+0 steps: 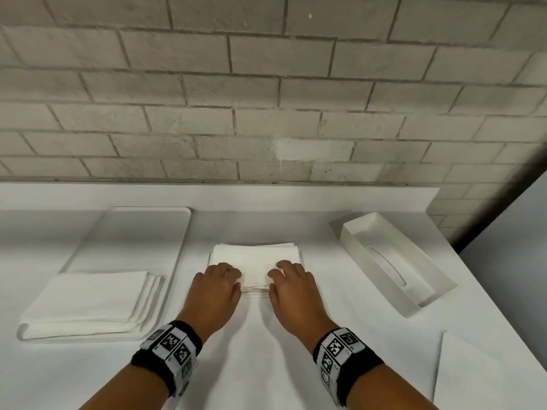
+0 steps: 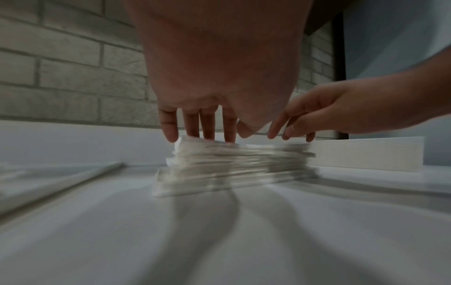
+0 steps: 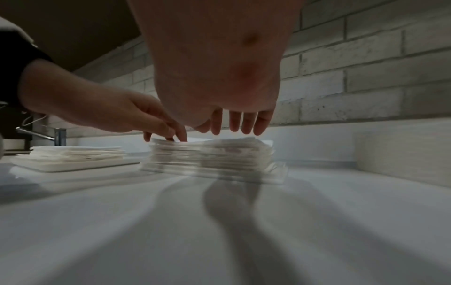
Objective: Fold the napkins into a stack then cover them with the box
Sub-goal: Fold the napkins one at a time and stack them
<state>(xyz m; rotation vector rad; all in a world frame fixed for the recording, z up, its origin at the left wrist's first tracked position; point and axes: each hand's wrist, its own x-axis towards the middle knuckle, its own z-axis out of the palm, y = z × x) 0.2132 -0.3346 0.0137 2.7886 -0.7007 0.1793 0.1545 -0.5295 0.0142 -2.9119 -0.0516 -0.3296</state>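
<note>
A stack of folded white napkins lies mid-counter. My left hand rests its straight fingertips on the stack's near left part, and my right hand does the same on the near right. In the left wrist view the left fingers point down onto the stack, with the right hand beside them. The right wrist view shows the right fingers just over the stack. The white box lies open side up to the right, slot in its bottom, apart from both hands.
A white tray at the left holds a pile of larger unfolded napkins. A flat white sheet lies at the near right. A brick wall runs behind the counter. A faucet stands far left.
</note>
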